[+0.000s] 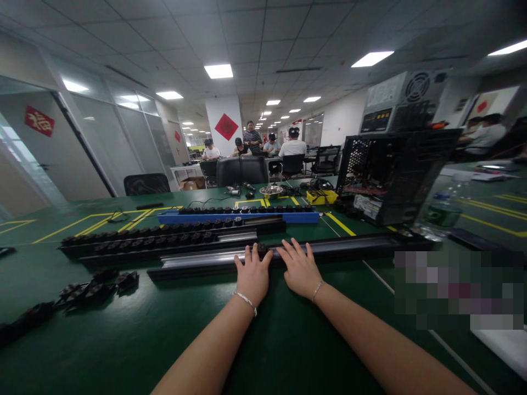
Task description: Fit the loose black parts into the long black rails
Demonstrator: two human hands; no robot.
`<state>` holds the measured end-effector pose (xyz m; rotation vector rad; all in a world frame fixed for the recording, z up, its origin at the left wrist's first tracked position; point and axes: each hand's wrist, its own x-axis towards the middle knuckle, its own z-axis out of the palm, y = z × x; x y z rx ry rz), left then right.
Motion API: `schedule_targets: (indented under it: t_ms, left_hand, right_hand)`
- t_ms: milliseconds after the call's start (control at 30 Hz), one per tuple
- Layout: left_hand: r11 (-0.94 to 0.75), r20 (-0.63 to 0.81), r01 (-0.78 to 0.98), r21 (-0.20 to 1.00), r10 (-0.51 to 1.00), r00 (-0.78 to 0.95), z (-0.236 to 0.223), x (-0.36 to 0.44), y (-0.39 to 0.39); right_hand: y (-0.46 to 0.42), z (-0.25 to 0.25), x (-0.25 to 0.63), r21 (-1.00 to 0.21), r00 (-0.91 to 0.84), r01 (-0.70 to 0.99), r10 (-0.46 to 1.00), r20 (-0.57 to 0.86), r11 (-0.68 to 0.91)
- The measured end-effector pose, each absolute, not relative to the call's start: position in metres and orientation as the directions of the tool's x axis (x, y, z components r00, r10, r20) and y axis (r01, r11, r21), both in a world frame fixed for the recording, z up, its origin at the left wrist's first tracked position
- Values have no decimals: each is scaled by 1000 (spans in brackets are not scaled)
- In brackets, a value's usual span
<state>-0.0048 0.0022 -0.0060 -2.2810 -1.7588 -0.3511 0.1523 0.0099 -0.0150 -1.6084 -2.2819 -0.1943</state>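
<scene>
Both hands rest at a long black rail [354,248] with a shiny metal channel that lies across the green table. My left hand [252,280] has its fingers stretched out and spread over the rail. A small black part [262,250] sits on the rail between its index finger and thumb; whether they grip it I cannot make out. Just right of it, my right hand [301,271] is spread, fingertips on the rail, holding nothing I can see. Behind lie more black rails [164,239] lined with small round black parts, and a blue rail [280,218] filled likewise.
Loose black parts [88,291] lie at the left. An open computer case [395,175], a plastic bottle [444,206] and a phone-like dark slab [477,240] stand or lie right. Farther back are a metal bowl [270,190] and a yellow tray [321,197]. Other people sit beyond.
</scene>
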Motion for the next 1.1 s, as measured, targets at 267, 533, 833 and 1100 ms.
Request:
schedule_targets:
  t_ms: [267, 533, 833, 1100]
  left_hand:
    - [-234, 338, 971, -54, 911, 238, -3, -10, 1]
    - [-227, 339, 972, -68, 911, 236, -5, -23, 2]
    - [-208, 293, 974, -90, 929, 226, 0, -27, 0]
    - [-195, 278, 977, -86, 937, 211, -1, -38, 1]
  right_hand:
    - [9, -15, 153, -81, -304, 932, 882, 361, 354]
    - [9, -13, 152, -78, -297, 935, 885, 359, 346]
    - [10, -15, 152, -53, -293, 942, 886, 359, 333]
    - [9, -15, 151, -35, -287, 948, 896, 340, 317]
